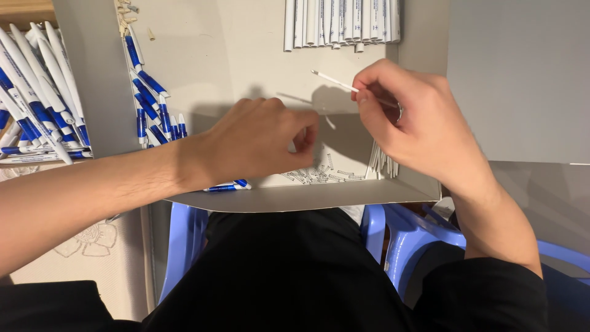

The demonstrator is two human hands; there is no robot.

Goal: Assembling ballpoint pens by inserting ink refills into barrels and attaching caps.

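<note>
My right hand (412,120) pinches a thin white pen refill (335,80) that points up and left over a shallow grey cardboard tray (307,198). My left hand (258,141) hovers over the tray's middle with fingers curled together; whether it holds something small is hidden. Below the hands lies a scatter of small metal springs (322,176). A bundle of white refills (382,163) pokes out under my right hand. One blue-and-white pen (227,186) lies under my left wrist.
White pen barrels (341,23) lie in a row at the tray's far edge. Blue-and-white pen parts (150,101) are heaped along its left side. A separate pile of assembled pens (37,98) sits far left. Blue plastic chairs (399,240) stand below.
</note>
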